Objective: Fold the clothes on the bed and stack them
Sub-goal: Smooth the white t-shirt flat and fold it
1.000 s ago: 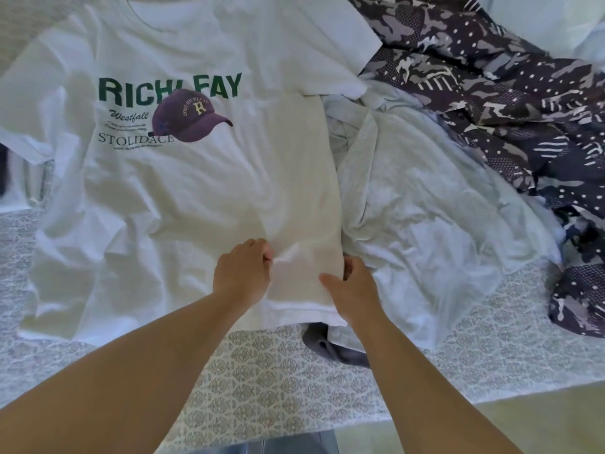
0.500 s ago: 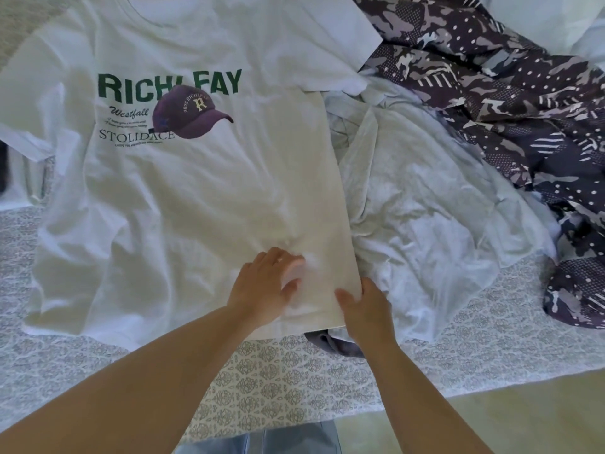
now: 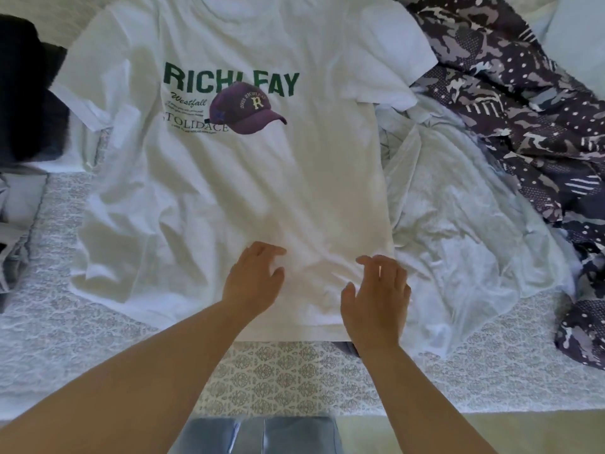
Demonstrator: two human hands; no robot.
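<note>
A white T-shirt (image 3: 235,178) with green lettering and a purple cap print lies face up and spread out on the bed. My left hand (image 3: 253,278) rests on its lower part with relaxed, slightly bent fingers. My right hand (image 3: 376,298) hovers or lightly touches the fabric near the hem, fingers spread and loose. Neither hand grips cloth. A pale grey garment (image 3: 458,231) lies crumpled to the right of the T-shirt.
A dark camouflage-patterned garment (image 3: 530,103) is heaped at the right. Dark clothing (image 3: 23,99) sits at the far left. The patterned bedspread (image 3: 278,378) runs to the near bed edge. A bit of dark fabric (image 3: 348,347) peeks from under the T-shirt's hem.
Both hands let go of the pinched hem area and opened. The view moved so the T-shirt sits more central, and its lower part lies flatter.
</note>
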